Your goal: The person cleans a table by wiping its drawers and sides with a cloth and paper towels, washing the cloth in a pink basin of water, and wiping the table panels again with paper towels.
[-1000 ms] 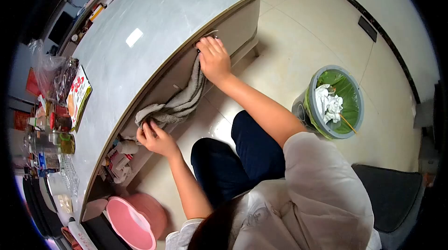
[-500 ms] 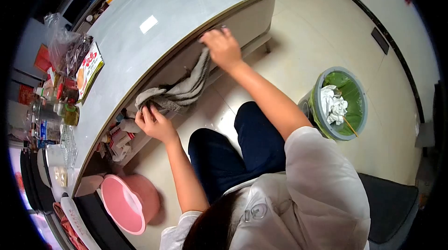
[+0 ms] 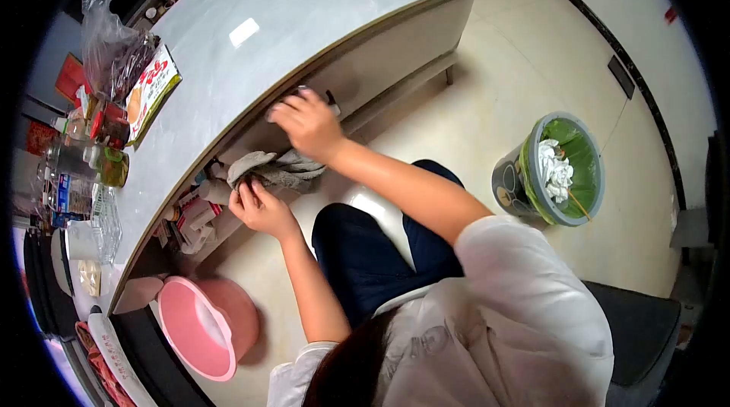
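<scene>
My left hand (image 3: 262, 213) pinches the near end of a grey cloth (image 3: 285, 171), which hangs bunched in front of the open lower part of the table (image 3: 228, 72). Above and to the right of the cloth, my right hand (image 3: 308, 124) is bent beside the table's side, its fingers smeared by motion. Whether those fingers hold anything I cannot make out. A small dark and white item, too small to name, shows just right of the right hand at the drawer front (image 3: 380, 65).
A pink bucket (image 3: 242, 323) stands on the floor at lower left. To the right is a bin (image 3: 597, 171) with a green liner and crumpled tissue. Jars (image 3: 114, 167), a plastic bag (image 3: 103, 42) and a packet (image 3: 152, 95) crowd the table's left end. A dark seat (image 3: 639, 331) is at lower right.
My right hand has moved left and down along the table's side, towards my left hand. The cloth, stretched between the hands before, is now bunched near my left hand.
</scene>
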